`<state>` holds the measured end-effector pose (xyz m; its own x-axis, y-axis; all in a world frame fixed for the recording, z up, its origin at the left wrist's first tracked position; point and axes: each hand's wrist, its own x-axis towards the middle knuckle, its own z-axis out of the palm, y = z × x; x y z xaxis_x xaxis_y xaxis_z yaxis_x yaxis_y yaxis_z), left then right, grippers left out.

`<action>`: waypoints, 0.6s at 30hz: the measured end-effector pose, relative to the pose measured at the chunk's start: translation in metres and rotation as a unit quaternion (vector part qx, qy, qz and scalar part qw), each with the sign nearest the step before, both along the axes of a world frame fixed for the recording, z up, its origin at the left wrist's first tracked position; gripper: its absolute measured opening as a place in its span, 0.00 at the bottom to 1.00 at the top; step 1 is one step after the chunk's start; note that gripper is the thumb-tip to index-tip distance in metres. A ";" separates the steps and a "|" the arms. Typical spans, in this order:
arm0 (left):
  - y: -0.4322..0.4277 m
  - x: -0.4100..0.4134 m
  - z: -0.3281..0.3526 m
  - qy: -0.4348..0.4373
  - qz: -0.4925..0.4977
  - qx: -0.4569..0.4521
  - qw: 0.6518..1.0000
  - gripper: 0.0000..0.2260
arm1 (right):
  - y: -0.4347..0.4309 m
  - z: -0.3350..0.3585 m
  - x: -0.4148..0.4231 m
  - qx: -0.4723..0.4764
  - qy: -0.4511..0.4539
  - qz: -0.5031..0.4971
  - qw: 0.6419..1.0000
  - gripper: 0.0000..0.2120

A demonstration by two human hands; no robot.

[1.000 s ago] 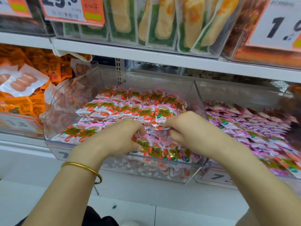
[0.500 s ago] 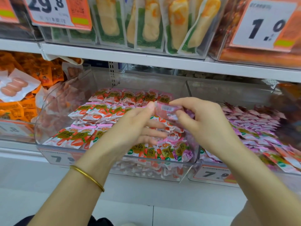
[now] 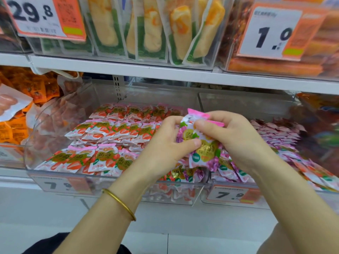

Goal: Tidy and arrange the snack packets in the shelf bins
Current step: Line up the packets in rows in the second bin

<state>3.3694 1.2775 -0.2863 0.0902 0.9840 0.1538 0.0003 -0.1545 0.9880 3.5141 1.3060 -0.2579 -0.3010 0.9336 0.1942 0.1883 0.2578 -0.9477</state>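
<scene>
- the left hand (image 3: 165,143) and right hand (image 3: 236,140) are both closed in a pinch on one small bunch of purple packets (image 3: 205,149), with the thumbs laid on the printed face.
- the bunch is held just above the front right corner of the middle bin (image 3: 45,129), over the red packets (image 3: 113,129) laid in rows.
- the packets are judged light, soft and slick-filmed; they are best taken by the flat sealed edges.
- the long axis is tilted near upright, with the pink seal up and away.
</scene>
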 end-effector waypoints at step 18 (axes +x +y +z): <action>0.012 0.006 -0.017 0.457 -0.101 -0.067 0.881 0.27 | 0.022 -0.010 0.041 -0.101 0.129 -0.128 0.978 0.07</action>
